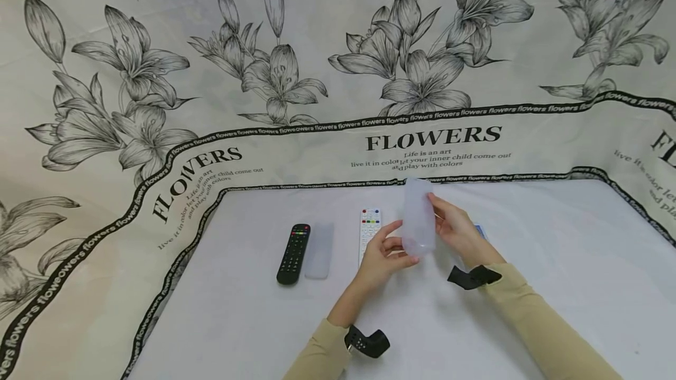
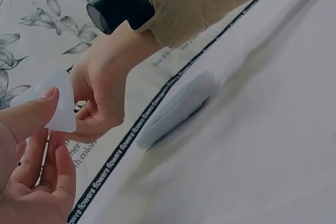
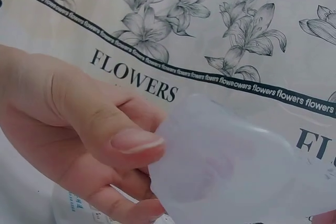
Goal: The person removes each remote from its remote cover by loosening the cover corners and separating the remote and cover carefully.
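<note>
A translucent, milky remote-control cover (image 1: pixel 419 216) is held up off the white table, tilted upright. My left hand (image 1: pixel 382 255) pinches its lower left end, and in the left wrist view the thumb (image 2: pixel 34 115) lies over the soft material. My right hand (image 1: pixel 458 228) grips the right edge, its thumb (image 3: pixel 137 147) against the cover in the right wrist view. Behind the left hand lies a white remote (image 1: pixel 369 223), partly hidden. Farther left are a black remote (image 1: pixel 293 255) and, close beside it, a second translucent cover (image 1: pixel 319 251).
A blue-marked item (image 1: pixel 480 231) shows partly behind the right wrist. In the left wrist view a pale elongated object (image 2: pixel 178 109) lies on the table. A flower-printed cloth (image 1: pixel 296 157) with a black border rises behind the white tabletop (image 1: pixel 232 321).
</note>
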The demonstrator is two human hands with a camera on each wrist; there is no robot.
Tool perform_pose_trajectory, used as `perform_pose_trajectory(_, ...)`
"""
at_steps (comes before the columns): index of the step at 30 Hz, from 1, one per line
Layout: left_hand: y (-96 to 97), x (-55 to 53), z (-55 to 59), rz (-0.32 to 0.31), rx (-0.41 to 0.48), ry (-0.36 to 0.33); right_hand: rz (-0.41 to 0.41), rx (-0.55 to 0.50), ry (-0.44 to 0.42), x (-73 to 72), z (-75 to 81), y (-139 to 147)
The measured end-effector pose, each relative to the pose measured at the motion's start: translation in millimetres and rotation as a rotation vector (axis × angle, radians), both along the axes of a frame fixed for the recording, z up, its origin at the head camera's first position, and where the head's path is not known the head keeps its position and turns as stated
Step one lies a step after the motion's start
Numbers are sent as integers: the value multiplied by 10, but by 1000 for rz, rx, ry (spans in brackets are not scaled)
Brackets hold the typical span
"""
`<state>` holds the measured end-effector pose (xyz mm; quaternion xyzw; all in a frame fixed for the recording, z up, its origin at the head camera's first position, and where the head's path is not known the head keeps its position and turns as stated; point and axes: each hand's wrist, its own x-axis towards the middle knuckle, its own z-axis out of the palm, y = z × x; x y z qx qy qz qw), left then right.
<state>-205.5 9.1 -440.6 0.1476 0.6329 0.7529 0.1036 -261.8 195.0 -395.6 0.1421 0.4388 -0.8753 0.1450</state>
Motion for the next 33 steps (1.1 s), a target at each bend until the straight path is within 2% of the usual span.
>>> perform_pose_trajectory(3,-5,5,-2,-19,21,17,12,-54,4,-3,-14,33)
perform_pose_trajectory(8,-16,-1,-22,-33,48,2,61,-127,7,-2,-44,81)
perform_pose_trajectory(15,22,-2,-24,44,61,-1,92,-155,42,-11,-38,128)
perform_pose_trajectory(20,50,-6,-27,78,143,96,118,-157,62,-12,-45,110)
perform_pose_trajectory(23,58,10,-9,79,211,177,145,-150,67,-6,-69,83)
perform_pose_trajectory(26,61,27,14,74,244,226,152,-160,60,4,-101,66)
perform_pose_trajectory(33,66,31,18,86,236,230,131,-203,44,15,-97,78)
